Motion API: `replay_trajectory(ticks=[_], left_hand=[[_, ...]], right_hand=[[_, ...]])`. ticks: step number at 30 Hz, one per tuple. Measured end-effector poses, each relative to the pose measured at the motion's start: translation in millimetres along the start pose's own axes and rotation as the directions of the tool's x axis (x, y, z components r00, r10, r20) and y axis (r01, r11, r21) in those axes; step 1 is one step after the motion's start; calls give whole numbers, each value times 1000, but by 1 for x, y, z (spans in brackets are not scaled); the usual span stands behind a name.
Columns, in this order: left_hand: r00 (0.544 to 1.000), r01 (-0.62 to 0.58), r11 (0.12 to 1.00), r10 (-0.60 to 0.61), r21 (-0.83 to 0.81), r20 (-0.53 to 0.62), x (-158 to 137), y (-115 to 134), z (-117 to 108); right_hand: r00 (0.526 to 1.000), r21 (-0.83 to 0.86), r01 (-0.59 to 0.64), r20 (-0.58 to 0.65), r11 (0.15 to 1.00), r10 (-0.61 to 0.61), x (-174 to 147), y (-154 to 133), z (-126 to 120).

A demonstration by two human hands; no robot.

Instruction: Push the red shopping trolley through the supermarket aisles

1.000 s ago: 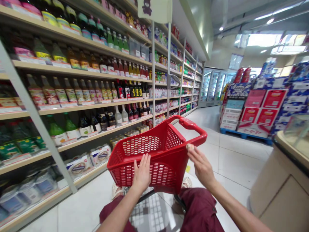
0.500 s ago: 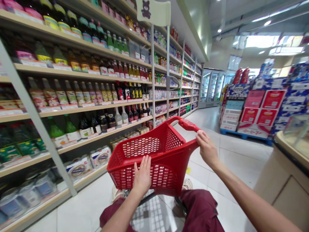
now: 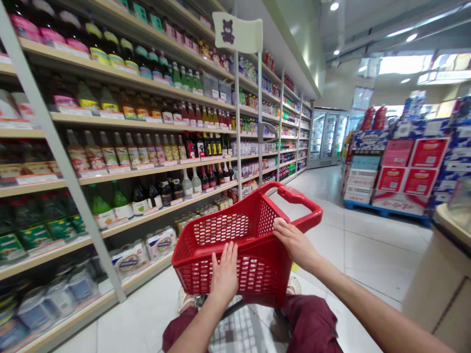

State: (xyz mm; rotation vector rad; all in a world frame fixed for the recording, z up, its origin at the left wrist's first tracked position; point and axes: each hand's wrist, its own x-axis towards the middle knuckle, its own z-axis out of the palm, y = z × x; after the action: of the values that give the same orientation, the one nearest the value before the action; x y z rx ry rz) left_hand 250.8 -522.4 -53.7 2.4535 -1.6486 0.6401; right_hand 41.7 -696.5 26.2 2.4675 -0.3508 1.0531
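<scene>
A small red shopping cart point(image 3: 294, 240) with a perforated basket stands sideways in front of me. A pole with a bear-printed flag point(image 3: 238, 33) rises behind it. My left hand point(image 3: 225, 274) rests against the basket's near side, its fingers stretched over the upper edge. My right hand point(image 3: 296, 245) lies on the basket's near rim, close to where the handle point(image 3: 300, 198) begins. A bit of white, crumpled material, like a wipe point(image 3: 278, 222), shows under its fingertips; most of it is hidden by the fingers.
Shelves point(image 3: 154, 169) of bottles, cans and packs line the left side. Stacked cartons point(image 3: 392, 176) on a blue pallet point(image 3: 386, 211) stand to the right, with a rounded counter point(image 3: 434, 279) nearer. Glass-door coolers point(image 3: 327, 132) are at the far end of the aisle.
My right hand has slid left and down from the handle onto the basket's rim, the white bit under its fingers. My left hand stays against the basket. The view has shifted slightly.
</scene>
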Motion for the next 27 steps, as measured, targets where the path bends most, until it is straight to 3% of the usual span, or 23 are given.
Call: replay_trajectory(ticks=[5,9,12,14,17,19,22,24,27], left_hand=[[1000,7,1000,-7,7,13,-1,4,-2],[1000,16,1000,-16,-3,7,-1,6,-2],[1000,-3,1000,3,9,20,0,6,-2],[1000,-4,1000,4,20,18,1,6,-3],[1000,2,1000,-2,23,7,1,7,-2],[1000,-8,1000,8,14,13,0,9,-2],[1000,-5,1000,5,4,20,0,12,-2],[1000,22,1000,-22,4,19,0,14,-2],[999,23,1000,-23,-1,26,0,15,-3]], right_hand=[[972,-53,-236,-7,970,236,7,-3,-2],[996,31,-29,82,999,27,9,-28,9],[987,27,-68,149,997,63,11,-34,8],[977,-3,-97,190,995,95,12,-21,0],[973,25,-15,232,1000,9,11,15,-14],[984,-11,-17,175,1000,19,7,40,-22],[982,-143,-189,-19,972,188,-2,55,-23],[973,-142,-223,-88,964,213,-9,42,-14],[995,-54,-100,-21,993,99,-10,1,4]])
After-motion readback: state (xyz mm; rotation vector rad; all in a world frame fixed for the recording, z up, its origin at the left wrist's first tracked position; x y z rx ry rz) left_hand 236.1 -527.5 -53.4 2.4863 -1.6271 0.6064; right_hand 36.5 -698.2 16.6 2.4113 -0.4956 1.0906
